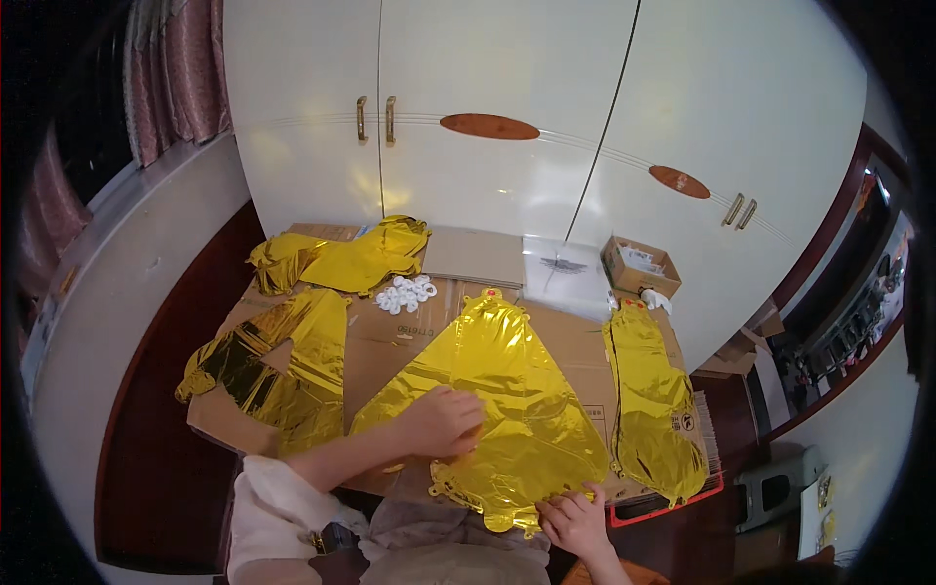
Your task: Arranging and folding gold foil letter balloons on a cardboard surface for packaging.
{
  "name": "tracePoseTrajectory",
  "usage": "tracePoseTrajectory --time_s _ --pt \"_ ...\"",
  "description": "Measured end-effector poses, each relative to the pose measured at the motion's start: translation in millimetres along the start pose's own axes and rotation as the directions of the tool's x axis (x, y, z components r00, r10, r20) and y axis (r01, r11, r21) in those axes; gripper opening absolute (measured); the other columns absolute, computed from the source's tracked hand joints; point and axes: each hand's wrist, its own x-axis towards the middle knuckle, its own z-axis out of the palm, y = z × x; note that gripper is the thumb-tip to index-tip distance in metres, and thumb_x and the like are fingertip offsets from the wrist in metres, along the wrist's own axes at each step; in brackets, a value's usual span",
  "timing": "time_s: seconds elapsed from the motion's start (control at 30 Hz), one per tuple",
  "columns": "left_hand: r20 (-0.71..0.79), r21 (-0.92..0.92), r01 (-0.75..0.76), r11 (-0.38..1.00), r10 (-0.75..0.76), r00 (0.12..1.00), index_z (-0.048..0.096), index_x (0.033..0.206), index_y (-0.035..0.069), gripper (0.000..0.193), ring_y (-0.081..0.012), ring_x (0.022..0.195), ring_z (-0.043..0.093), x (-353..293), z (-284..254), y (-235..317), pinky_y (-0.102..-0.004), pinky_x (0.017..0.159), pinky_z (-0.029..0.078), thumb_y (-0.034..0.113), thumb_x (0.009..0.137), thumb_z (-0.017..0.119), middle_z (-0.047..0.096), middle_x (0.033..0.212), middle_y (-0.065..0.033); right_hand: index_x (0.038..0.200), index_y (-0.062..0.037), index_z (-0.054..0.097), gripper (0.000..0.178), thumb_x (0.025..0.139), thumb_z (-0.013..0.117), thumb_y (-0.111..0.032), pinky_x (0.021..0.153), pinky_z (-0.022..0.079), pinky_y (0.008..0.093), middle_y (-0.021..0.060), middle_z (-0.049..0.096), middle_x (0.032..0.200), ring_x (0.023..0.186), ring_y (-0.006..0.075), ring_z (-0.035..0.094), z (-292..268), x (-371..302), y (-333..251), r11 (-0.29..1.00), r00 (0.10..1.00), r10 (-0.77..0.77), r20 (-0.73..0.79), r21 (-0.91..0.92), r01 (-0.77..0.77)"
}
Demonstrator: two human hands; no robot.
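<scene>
A flat gold foil balloon (507, 375), roughly triangular with small tabs along its rim, lies in front of me on the cardboard. My left hand (444, 421) rests on its left middle part with the fingers curled in; whatever may be inside them is hidden. At the balloon's near right edge, my right hand (573, 517) has its fingers bent over the foil and grips the rim. Another flat gold foil balloon (648, 400) lies to the right. More gold foil (302, 356) is spread on the left, and a crumpled gold foil pile (361, 255) sits at the far left.
Cardboard (375, 356) covers the work surface. Small white rings (405, 293) are heaped behind the middle balloon. Farther back are a clear plastic sheet (561, 273) and an open cardboard box (639, 265). A white cabinet (487, 58) closes off the far side; a grey stool (777, 490) stands right.
</scene>
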Motion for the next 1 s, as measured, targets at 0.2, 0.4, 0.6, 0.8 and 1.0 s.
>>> tracePoseTrajectory --time_s 0.2,0.4,0.6,0.8,1.0 --pt "-0.199 0.168 0.027 0.985 0.007 0.980 0.041 0.145 0.011 0.084 -0.0416 0.141 0.029 59.7 25.4 -48.7 -0.0574 0.111 0.027 0.070 0.085 0.051 0.034 0.152 -0.0191 0.099 -0.0195 0.071 0.025 0.074 0.072 -0.021 0.099 0.036 0.0480 -0.0062 0.063 0.093 0.093 0.0114 0.059 0.2 -0.1 -1.1 1.000 1.000 0.012 -0.012 -0.007 -0.012" --pt "-0.157 0.173 0.089 0.981 -0.062 0.986 0.040 0.147 0.021 0.083 -0.0433 0.141 0.028 66.6 38.6 -62.6 -0.0654 0.110 0.022 0.074 0.085 0.046 0.032 0.153 -0.0177 0.098 -0.0192 0.071 0.025 0.074 0.072 -0.020 0.100 0.036 0.0486 -0.0054 0.063 0.093 0.093 0.0119 0.060 -0.1 -0.2 0.5 1.000 1.000 0.026 -0.006 0.005 -0.026" --pt "-0.191 0.169 0.064 0.984 -0.031 0.981 0.038 0.148 0.023 0.081 -0.0426 0.141 0.028 66.9 46.3 -66.2 -0.0645 0.111 0.021 0.074 0.086 0.045 0.033 0.154 -0.0151 0.099 -0.0192 0.071 0.025 0.074 0.072 -0.020 0.101 0.036 0.0492 -0.0050 0.063 0.093 0.095 0.0118 0.060 1.7 -3.2 -0.6 0.999 0.999 0.045 0.005 -0.007 -0.045" --pt "-0.190 0.132 0.066 0.989 -0.040 0.981 0.040 0.147 0.023 0.079 -0.0407 0.143 0.025 65.0 45.1 -65.8 -0.0659 0.112 0.018 0.071 0.086 0.046 0.033 0.154 -0.0139 0.098 -0.0191 0.071 0.024 0.074 0.071 -0.019 0.101 0.036 0.0485 -0.0050 0.063 0.094 0.094 0.0117 0.060 0.8 -1.3 -1.8 0.999 0.999 0.048 0.009 -0.008 -0.048" --pt "-0.202 0.104 0.056 0.993 -0.034 0.979 0.041 0.146 0.022 0.075 -0.0402 0.144 0.024 64.7 45.6 -67.8 -0.0666 0.112 0.017 0.066 0.086 0.050 0.034 0.154 -0.0129 0.098 -0.0194 0.071 0.024 0.073 0.071 -0.019 0.101 0.037 0.0484 -0.0052 0.063 0.094 0.094 0.0117 0.060 3.7 -1.5 -0.7 0.999 0.999 0.039 0.006 -0.008 -0.039"
